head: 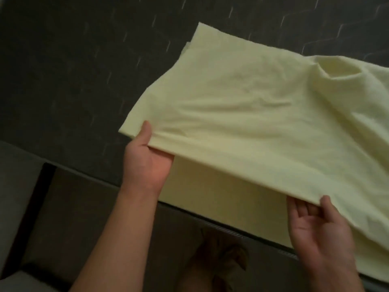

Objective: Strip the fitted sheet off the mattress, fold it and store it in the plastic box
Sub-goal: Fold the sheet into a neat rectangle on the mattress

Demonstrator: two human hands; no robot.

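Note:
The pale yellow fitted sheet [242, 114] lies partly folded on the dark bare mattress [73, 70]. Its near folded edge is lifted off the surface, and a lower layer of the sheet shows beneath it. My left hand [147, 163] grips that edge near its left corner, thumb on top and fingers hidden under the cloth. My right hand [315, 224] pinches the same edge further right, thumb over the fabric and fingers below. The sheet's right part is rumpled and runs out of the picture. No plastic box is in view.
The mattress's near edge [221, 226] runs diagonally from left down to the right. Below it is dim floor [84, 218], with a foot [221, 253] near the bottom middle. A pale surface with a dark border [31, 197] stands at the lower left.

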